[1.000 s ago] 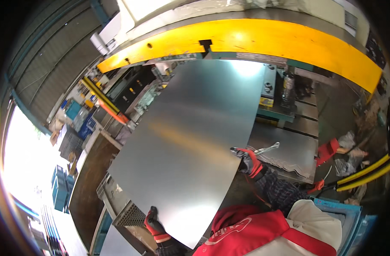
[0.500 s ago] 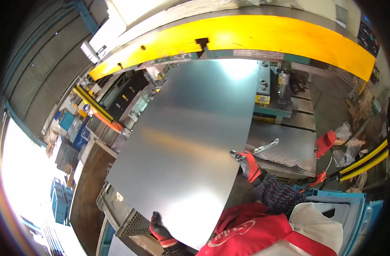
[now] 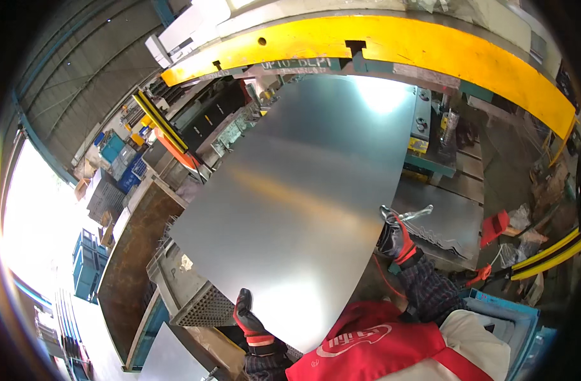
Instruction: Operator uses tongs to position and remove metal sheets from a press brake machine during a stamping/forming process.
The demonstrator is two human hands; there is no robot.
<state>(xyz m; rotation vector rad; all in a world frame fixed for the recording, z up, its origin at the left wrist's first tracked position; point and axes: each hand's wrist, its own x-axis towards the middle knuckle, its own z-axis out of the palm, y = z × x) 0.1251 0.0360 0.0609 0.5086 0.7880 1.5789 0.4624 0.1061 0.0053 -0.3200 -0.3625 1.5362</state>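
Observation:
A large, shiny metal sheet [image 3: 303,184] slopes away from me, its far end beneath the yellow press beam [image 3: 405,39]. My left hand [image 3: 251,317], in a black and red glove, grips the sheet's near left edge, thumb on top. Farther along the right edge, my gloved right hand [image 3: 397,238] is closed on the sheet too, its thumb on the upper face. The fingers under the sheet are hidden. Just beyond the right hand, a silvery metal hand tool [image 3: 417,213] lies by wavy-edged metal pieces [image 3: 440,238]; its exact kind is unclear.
A grey perforated crate [image 3: 208,308] stands below the sheet's left edge. Blue bins [image 3: 87,267] are farther left. Yellow-black striped bars [image 3: 160,120] rise at the left; another [image 3: 547,259] is at the right. A blue container [image 3: 503,311] sits at the lower right, near a red block [image 3: 494,227].
The whole view has shifted, so the press and sheet appear farther right. My right hand has come closer to the silvery tool. Both hands keep their grip on the sheet.

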